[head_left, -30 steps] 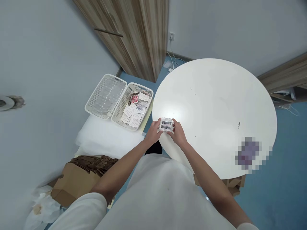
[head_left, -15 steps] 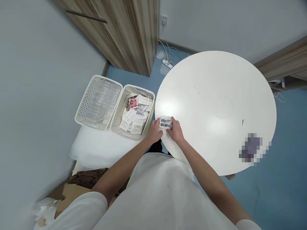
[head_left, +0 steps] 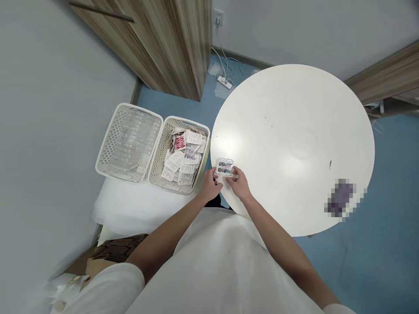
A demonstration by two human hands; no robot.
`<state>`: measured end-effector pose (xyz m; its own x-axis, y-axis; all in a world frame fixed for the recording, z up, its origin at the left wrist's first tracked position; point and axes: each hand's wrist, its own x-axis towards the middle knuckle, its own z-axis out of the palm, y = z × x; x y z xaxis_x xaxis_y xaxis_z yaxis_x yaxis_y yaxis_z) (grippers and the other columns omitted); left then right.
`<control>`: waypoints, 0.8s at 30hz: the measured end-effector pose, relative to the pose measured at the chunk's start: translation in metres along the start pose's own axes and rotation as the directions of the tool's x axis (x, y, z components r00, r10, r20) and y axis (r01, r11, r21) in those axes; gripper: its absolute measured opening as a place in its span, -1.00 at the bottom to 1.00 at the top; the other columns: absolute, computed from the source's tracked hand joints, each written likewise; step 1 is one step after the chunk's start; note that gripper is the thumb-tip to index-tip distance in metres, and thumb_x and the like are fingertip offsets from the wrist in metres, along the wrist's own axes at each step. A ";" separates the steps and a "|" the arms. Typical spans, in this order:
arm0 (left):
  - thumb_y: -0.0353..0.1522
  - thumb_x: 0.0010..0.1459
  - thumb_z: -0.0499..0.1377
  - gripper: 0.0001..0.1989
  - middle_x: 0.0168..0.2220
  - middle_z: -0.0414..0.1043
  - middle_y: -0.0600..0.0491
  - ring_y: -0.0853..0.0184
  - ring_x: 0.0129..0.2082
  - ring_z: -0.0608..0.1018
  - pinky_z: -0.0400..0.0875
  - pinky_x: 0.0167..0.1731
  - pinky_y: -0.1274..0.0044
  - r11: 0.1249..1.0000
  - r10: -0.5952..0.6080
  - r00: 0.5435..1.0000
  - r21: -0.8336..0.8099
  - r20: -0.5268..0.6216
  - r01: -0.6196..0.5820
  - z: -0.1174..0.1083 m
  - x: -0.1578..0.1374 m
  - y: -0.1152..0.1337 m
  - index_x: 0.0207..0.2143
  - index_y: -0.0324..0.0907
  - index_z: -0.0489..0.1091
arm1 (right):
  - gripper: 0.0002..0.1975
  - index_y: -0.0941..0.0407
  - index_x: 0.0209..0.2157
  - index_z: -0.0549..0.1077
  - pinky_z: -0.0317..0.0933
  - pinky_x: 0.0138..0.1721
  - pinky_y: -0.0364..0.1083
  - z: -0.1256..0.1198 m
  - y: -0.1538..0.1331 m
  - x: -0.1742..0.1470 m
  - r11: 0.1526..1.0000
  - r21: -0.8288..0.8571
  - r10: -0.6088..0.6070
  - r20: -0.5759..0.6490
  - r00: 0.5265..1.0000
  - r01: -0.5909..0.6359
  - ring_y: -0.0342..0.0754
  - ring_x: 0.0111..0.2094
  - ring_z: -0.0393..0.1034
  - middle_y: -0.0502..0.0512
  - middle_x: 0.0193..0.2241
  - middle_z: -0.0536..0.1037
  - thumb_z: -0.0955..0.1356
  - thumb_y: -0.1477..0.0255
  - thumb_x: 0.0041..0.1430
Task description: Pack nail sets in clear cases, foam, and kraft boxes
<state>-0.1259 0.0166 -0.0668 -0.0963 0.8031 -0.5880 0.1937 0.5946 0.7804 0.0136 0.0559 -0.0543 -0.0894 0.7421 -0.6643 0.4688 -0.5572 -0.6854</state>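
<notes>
A small clear plastic case lies at the near left edge of the round white table. Two rows of small dark, shiny pieces, looking like press-on nails, show inside it. My left hand is bent around its lower left corner, the fingertips at its side and the thumb below. My right hand grips the lower right corner the same way, index finger along the edge and thumb under the near side. Whether the case's lid is fully closed is too small to tell.
Left of the table stands a white basket of white cards and nail packs, one red. Beside it, another white basket holds stacked clear plastic cases. A blurred-out purple patch lies at the table's right. A power strip sits on the floor.
Both hands have slid slightly toward me along the case, so more of its sides and top shows. The whole view has shifted a little with my head.
</notes>
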 end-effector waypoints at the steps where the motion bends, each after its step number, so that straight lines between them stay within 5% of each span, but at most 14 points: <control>1: -0.50 -0.08 0.10 -0.37 0.01 0.04 -0.08 0.32 -0.09 0.32 0.35 -0.18 0.48 1.000 0.004 1.000 -0.006 -0.010 -0.004 0.000 0.003 0.000 0.08 -0.10 0.02 | -0.40 0.06 0.10 0.07 0.29 -0.26 -0.08 0.001 -0.001 0.002 1.000 0.000 0.000 -0.011 1.000 0.000 -0.11 -0.27 0.36 0.15 -0.04 0.23 0.28 0.34 -0.01; 24: -0.51 -0.07 0.10 -0.38 0.03 0.02 -0.06 0.27 0.05 0.24 0.20 0.04 0.41 0.997 0.039 0.994 -0.061 -0.103 -0.045 0.000 0.017 0.015 0.09 -0.11 0.03 | -0.43 0.08 0.05 0.15 0.27 -0.18 -0.07 0.005 -0.015 0.019 0.985 0.155 -0.077 -0.011 0.997 0.078 -0.07 -0.20 0.37 0.17 -0.02 0.20 0.30 0.38 -0.05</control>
<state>-0.1247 0.0396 -0.0651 -0.1886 0.8254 -0.5322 0.1382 0.5588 0.8177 0.0006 0.0761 -0.0581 -0.1159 0.7866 -0.6065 0.3182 -0.5490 -0.7729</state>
